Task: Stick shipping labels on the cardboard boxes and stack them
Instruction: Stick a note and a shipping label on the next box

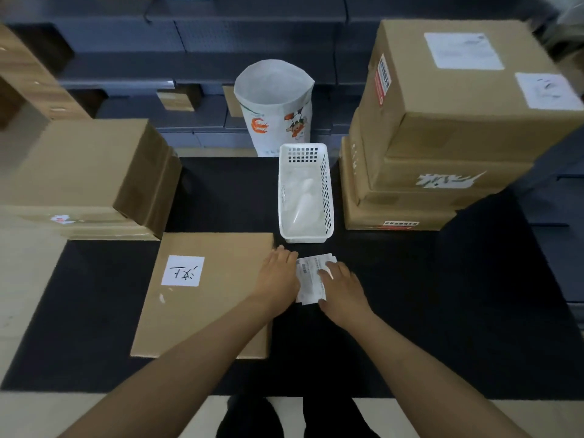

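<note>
Two hands meet over a small stack of shipping labels (311, 279) on the black table (410, 311). Our left hand (278, 276) lies flat with its fingers (286, 252) straight and close together, its palm over the right edge of the flat cardboard box (205, 311) and the labels' left edge just beside it. Our right hand (343, 289) rests on the labels, fingers (328, 267) loosely bent on the top sheet; we cannot tell whether they pinch it or only press. The labels lie under the right fingertips and between the two hands, touching the table beside the box.

Left of the left fingers, a white square sticker (182, 270) with handwriting sits on the box top. Just beyond both sets of fingertips stands a white perforated basket (327, 191). Further beyond it stands an open white bag (275, 105) with orange print. Far to the left of the fingers sits a taped box (79, 172); far to the right rises a stack of boxes (442, 137), its top one bearing white labels.
</note>
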`<state>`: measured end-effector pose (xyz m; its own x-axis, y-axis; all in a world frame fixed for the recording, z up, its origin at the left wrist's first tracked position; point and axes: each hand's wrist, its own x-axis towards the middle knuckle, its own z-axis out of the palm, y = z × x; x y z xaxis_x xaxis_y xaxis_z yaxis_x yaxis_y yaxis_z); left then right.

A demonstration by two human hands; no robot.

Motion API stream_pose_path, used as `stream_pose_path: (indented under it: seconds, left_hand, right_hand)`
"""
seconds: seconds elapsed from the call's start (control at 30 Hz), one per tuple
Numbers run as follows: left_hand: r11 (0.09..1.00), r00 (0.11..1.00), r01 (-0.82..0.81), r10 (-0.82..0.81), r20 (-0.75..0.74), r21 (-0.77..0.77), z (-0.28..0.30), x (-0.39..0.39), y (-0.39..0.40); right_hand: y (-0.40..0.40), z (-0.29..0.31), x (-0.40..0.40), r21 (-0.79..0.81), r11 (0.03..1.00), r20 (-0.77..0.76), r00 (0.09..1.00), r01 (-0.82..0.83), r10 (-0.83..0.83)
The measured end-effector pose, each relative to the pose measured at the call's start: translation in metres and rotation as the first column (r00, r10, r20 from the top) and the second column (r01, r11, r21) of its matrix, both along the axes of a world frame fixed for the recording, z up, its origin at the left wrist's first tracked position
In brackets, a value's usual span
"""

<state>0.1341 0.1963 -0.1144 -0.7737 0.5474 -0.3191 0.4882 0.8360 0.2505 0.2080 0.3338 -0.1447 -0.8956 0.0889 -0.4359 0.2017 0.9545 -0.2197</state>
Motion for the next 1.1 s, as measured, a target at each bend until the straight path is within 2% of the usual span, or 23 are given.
stream_pose_path:
  seconds: [0.13,0.27,0.37,0.53,0.77,0.87,1.0,1.1]
  left_hand:
    - [0.999,0.999,-0.042,0.042,0.011,-0.024,-0.011,0.001,0.018]
    - [0.997,0.998,-0.055,0.057,0.037,-0.062,-0.018,0.005,0.024]
    - [0.996,0.996,-0.067,0.07,0.05,-0.057,-0.019,0.004,0.027]
    - [0.997,0.996,-0.079,0.079,0.029,-0.014,-0.018,0.001,0.032]
    - [0.995,0.999,-0.04,0.036,0.038,0.089,-0.008,-0.007,0.033]
    - [0.976,0.994,-0.108,0.1,0.053,0.188,0.007,-0.011,0.035]
    - [0.868,0.951,-0.308,0.287,0.112,0.389,0.033,-0.012,0.025]
    - [0.757,0.92,-0.382,0.364,0.144,0.53,0.047,-0.02,0.007]
  right_hand:
    - [0.011,-0.019,-0.003,0.031,0.978,0.038,0.978,-0.204,0.203]
    - [0.014,-0.031,0.005,0.009,0.963,0.032,0.962,-0.27,0.269]
    - [0.015,-0.033,0.01,0.065,0.913,0.005,0.915,-0.403,0.404]
    - [0.023,-0.039,0.017,0.148,0.837,-0.186,0.817,-0.527,0.547]
    - [0.04,-0.011,0.003,0.014,0.934,-0.48,0.817,-0.358,0.32]
    - [0.046,0.014,-0.006,0.0,0.952,-0.617,0.75,-0.305,0.24]
    - [0.04,0.046,-0.029,-0.126,0.95,-0.771,0.63,-0.285,0.087]
    - [0.02,0.064,-0.045,-0.292,0.913,-0.788,0.613,-0.285,-0.061]
